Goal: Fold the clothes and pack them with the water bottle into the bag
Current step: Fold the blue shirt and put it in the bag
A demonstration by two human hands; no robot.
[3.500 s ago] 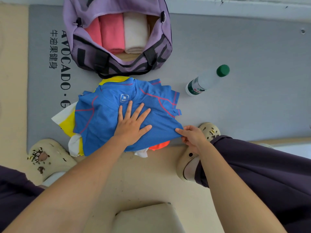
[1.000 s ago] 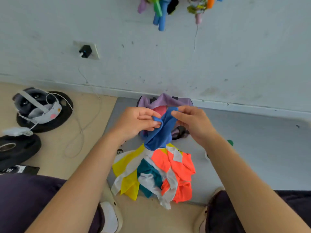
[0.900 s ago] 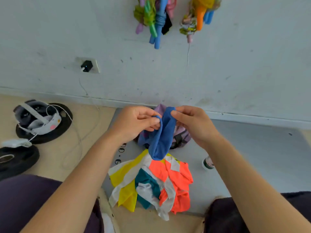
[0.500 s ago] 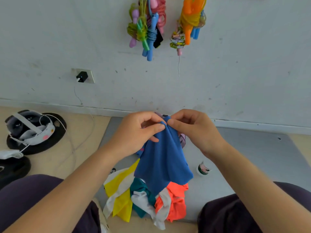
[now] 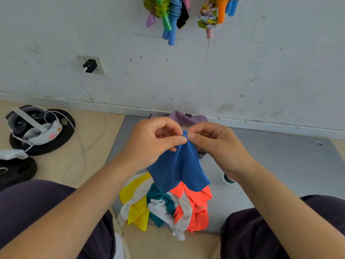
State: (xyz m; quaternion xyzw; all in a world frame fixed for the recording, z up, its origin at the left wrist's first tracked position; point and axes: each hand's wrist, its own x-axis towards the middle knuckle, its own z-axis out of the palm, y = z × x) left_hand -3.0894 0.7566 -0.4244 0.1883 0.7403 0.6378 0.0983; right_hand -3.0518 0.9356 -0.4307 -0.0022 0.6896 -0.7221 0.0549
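Observation:
A blue shirt [image 5: 178,170] hangs in the air in front of me, held up by its top edge. My left hand [image 5: 155,141] and my right hand [image 5: 216,146] pinch that edge close together, thumbs nearly touching. Below it on the grey mat [image 5: 280,165] lies a heap of clothes [image 5: 168,204] in yellow, teal, white and orange. The purple bag [image 5: 186,119] peeks out behind my hands, mostly hidden. Only the bottom of the water bottle [image 5: 228,178] shows, under my right wrist.
A white wall with a socket and charger [image 5: 91,65] stands behind the mat; coloured skipping ropes [image 5: 173,14] hang from it. At left on the tan floor lie a headset [image 5: 31,126] on black weight plates and a white cable [image 5: 82,146]. My knees frame the clothes heap.
The blue shirt was lifted off the heap and held up; over the last second it has unfurled and hangs longer, while my hands drew closer together on its top edge. The view tilted up.

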